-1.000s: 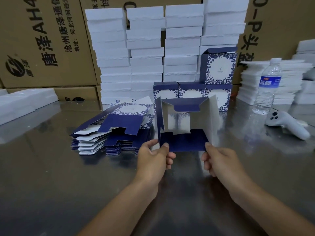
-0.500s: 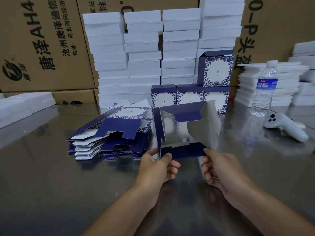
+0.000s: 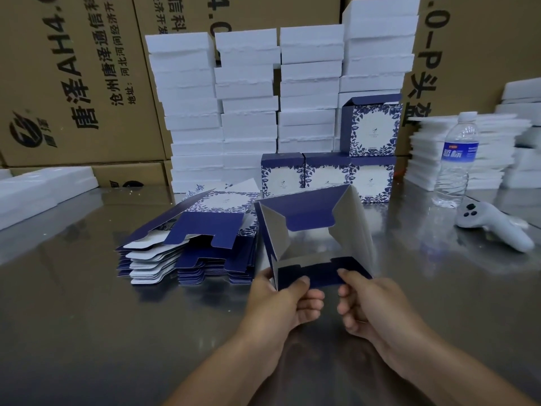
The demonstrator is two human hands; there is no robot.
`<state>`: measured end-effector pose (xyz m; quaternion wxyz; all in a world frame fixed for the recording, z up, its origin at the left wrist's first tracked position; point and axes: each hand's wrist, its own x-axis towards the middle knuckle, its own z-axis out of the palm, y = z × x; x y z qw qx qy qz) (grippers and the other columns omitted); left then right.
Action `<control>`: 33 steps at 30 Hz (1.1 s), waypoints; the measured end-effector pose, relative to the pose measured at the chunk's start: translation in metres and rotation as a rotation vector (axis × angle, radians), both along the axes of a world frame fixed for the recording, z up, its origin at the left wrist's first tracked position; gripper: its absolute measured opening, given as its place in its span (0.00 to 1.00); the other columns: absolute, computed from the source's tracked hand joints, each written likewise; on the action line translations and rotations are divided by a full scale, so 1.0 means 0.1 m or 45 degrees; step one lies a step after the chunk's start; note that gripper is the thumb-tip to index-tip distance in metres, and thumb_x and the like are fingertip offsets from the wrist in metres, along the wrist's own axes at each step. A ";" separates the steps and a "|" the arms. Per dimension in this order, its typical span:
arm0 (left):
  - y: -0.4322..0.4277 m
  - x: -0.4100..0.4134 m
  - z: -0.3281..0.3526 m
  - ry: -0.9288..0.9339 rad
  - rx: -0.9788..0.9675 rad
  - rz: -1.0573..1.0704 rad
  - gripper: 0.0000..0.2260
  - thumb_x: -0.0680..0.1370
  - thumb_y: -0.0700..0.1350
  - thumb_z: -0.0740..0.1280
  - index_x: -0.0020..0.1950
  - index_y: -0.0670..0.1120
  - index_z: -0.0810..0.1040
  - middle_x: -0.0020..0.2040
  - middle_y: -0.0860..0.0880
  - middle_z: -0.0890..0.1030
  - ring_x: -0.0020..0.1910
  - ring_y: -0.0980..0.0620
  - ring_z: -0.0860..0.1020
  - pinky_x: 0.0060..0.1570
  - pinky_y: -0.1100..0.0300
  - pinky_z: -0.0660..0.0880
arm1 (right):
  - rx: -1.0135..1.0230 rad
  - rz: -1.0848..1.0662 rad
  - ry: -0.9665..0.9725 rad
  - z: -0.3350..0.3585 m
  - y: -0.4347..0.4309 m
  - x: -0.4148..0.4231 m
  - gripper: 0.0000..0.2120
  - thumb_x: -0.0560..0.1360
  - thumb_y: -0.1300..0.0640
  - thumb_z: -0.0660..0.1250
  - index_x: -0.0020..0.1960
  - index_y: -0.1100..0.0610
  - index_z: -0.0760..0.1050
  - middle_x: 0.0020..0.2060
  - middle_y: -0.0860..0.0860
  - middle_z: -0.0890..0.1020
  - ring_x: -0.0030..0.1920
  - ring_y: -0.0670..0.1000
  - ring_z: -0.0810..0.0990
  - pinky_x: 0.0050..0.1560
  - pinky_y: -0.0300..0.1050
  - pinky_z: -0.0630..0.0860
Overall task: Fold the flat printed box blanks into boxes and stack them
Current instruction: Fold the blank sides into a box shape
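Item under work: 1 box blank (image 3: 314, 230), opened into a square tube and held just above the metal table (image 3: 87, 332). It is directly in front of the person and just right of the pile of flat blanks (image 3: 190, 250). Its open end faces the camera, and the white inner walls and 2 side flaps are visible.

Hands: the left hand (image 3: 281, 300) pinches the near navy flap (image 3: 313, 273) at its left end, thumb on top and fingers curled below. The right hand (image 3: 371, 309) pinches the same flap at its right end. The hands are close together but not touching.

Change noted: compared with 1 second ago, the near flap shows far less of its face, so it has been tipped down and inward. The far top flap (image 3: 310, 212) now hangs further into the opening, and the tube looks squarer.

Assessment: the end closure is under way but not complete; no flap appears tucked or locked yet. Judged next need: side flaps in, then the notched near flap pressed home.

Stock: 4 finished boxes (image 3: 325, 175) stand at the back, 3 in a row and 1 on top at the right, in front of the white foam stacks (image 3: 248, 98). That stack is at an early stage, and the pile of blanks is thick.

Also present: a water bottle (image 3: 456, 159) and a white controller (image 3: 494, 227) at right, well apart from the work, with brown cartons (image 3: 73, 83) behind
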<state>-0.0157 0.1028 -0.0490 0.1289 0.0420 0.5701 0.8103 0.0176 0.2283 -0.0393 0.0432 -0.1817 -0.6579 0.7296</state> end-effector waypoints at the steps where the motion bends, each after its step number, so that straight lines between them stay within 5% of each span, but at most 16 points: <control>1: 0.01 0.01 0.00 0.004 0.001 -0.005 0.13 0.78 0.34 0.64 0.62 0.34 0.69 0.28 0.44 0.79 0.24 0.53 0.77 0.25 0.64 0.74 | -0.002 0.018 0.001 0.00 -0.02 0.00 0.18 0.77 0.54 0.65 0.31 0.60 0.73 0.21 0.54 0.75 0.19 0.48 0.70 0.22 0.38 0.67; 9: 0.04 0.01 -0.03 0.024 0.028 -0.014 0.13 0.75 0.34 0.68 0.59 0.34 0.73 0.34 0.41 0.81 0.33 0.49 0.79 0.34 0.61 0.78 | -0.033 0.053 0.028 -0.02 -0.05 0.00 0.20 0.78 0.57 0.63 0.28 0.60 0.73 0.21 0.54 0.74 0.19 0.47 0.68 0.22 0.37 0.67; 15: 0.03 0.01 -0.01 0.006 0.058 -0.030 0.06 0.75 0.31 0.66 0.51 0.31 0.76 0.32 0.40 0.79 0.30 0.50 0.77 0.33 0.61 0.77 | -0.022 0.099 0.037 -0.02 -0.09 -0.01 0.19 0.76 0.56 0.66 0.28 0.61 0.73 0.21 0.55 0.74 0.19 0.49 0.69 0.21 0.38 0.66; 29: -0.06 -0.03 0.02 -0.058 -0.067 -0.044 0.18 0.74 0.32 0.69 0.62 0.34 0.70 0.32 0.42 0.80 0.28 0.52 0.78 0.29 0.63 0.75 | -0.154 0.137 -0.063 0.03 0.02 0.01 0.18 0.77 0.57 0.66 0.29 0.62 0.74 0.22 0.55 0.73 0.19 0.48 0.69 0.20 0.36 0.67; 33: -0.08 -0.05 0.05 -0.072 -0.064 -0.046 0.12 0.79 0.38 0.64 0.60 0.38 0.69 0.29 0.41 0.80 0.25 0.50 0.77 0.25 0.62 0.75 | -0.151 0.112 -0.087 0.05 0.04 0.01 0.17 0.77 0.58 0.66 0.30 0.62 0.73 0.21 0.55 0.73 0.18 0.48 0.68 0.20 0.36 0.66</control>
